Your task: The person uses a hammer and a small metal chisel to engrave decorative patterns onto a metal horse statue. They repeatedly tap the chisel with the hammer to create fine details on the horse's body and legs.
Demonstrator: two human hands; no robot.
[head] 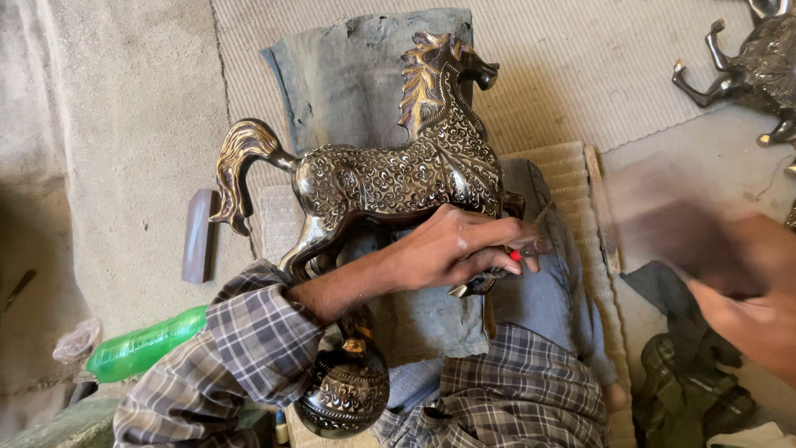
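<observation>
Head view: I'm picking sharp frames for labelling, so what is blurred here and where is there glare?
Head view: the right hand is smeared by motion blur; the left hand and horse are sharp; bright glints sit on the horse's mane and tail.

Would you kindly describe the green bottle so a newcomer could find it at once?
Start at the big engraved metal horse in the middle, then follow the checked sleeve of the left arm down to the lower left. There the green bottle lies on its side, the only bright green, see-through thing around.
</observation>
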